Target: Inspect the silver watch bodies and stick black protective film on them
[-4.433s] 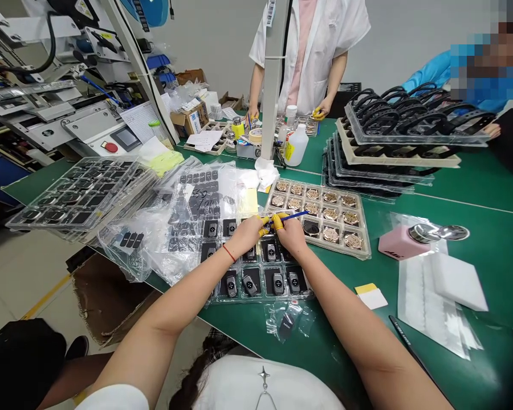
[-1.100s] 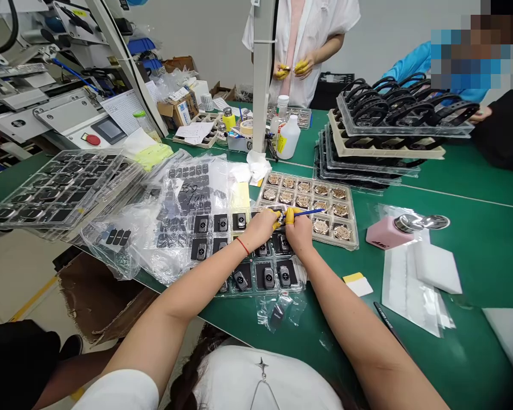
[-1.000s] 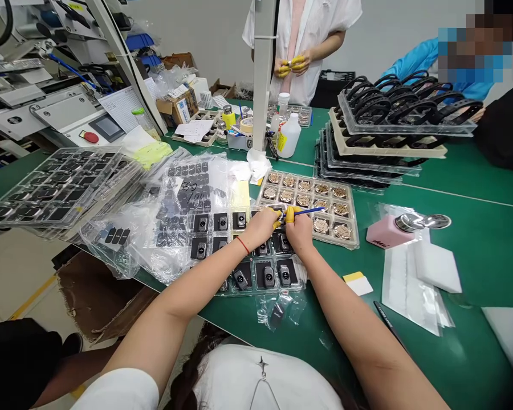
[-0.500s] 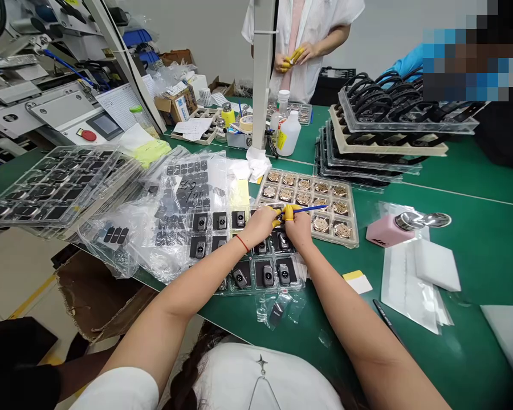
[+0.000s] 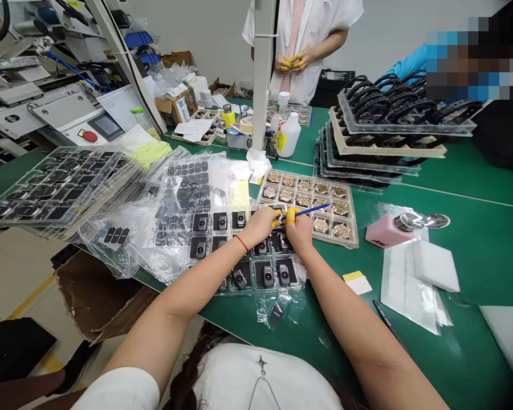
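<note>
Both my hands meet over the far right part of a clear plastic tray (image 5: pixel 256 292) that holds grey smartwatch bodies (image 5: pixel 268 275) on black pads. Yellow finger cots cover some of my fingertips. My right hand (image 5: pixel 300 232) is closed around a thin blue stick (image 5: pixel 314 209), whose far end points right. Close beside it, my left hand (image 5: pixel 260 226) pinches something small that my fingers mostly hide. Just beyond my hands lies a beige tray (image 5: pixel 356 229) with round gold-coloured parts (image 5: pixel 321 225) in its compartments.
Bagged black parts (image 5: pixel 188 193) and stacked trays (image 5: pixel 47 213) lie left. A post (image 5: pixel 261 74) and a white bottle (image 5: pixel 289 135) stand ahead. At right are stacked strap trays (image 5: pixel 404 122), a pink pump bottle (image 5: pixel 385 230) and white sheets (image 5: pixel 410 285). A co-worker's hands (image 5: pixel 294 61) are across the table.
My hands stay in nearly the same place; the blue stick has shifted slightly. Across the table, the co-worker's hands have come closer together. A person's leg and shoe have moved at lower left.
</note>
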`<state>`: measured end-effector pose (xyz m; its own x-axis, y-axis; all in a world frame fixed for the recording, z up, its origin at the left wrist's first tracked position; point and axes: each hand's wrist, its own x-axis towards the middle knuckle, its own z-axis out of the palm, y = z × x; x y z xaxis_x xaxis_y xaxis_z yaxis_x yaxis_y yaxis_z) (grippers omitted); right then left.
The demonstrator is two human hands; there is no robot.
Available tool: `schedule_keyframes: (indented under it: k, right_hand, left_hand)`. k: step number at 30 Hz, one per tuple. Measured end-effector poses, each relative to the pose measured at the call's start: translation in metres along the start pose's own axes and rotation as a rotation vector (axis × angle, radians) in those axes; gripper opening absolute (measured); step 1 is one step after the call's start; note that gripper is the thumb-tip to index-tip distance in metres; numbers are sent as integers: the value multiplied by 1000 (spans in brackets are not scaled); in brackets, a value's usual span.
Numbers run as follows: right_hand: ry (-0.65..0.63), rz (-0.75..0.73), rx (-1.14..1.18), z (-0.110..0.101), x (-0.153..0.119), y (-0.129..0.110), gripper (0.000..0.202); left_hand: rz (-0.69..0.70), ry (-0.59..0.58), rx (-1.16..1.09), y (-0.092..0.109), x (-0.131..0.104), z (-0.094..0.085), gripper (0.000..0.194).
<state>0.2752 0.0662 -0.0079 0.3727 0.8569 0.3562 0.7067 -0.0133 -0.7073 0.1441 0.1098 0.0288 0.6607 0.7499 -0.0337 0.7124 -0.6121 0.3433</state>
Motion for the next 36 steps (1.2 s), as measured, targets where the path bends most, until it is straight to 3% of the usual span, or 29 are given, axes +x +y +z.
schedule_keyframes:
  k: [17, 30, 33, 36]
  right_hand:
    - [14, 91, 85, -3, 0, -2, 28]
    - [32, 159, 206, 1, 0, 1, 20]
    - [35, 153, 218, -3, 2, -5, 21]
    - [37, 143, 204, -25, 7, -17, 23]
  left_hand:
    - [13, 9, -128, 0, 8, -9, 25]
    - [-102, 65, -275, 0, 17, -10, 26]
    - [-122, 91, -379, 0, 10, -24, 18]
    - [-155, 148, -494, -6, -28, -62, 15]
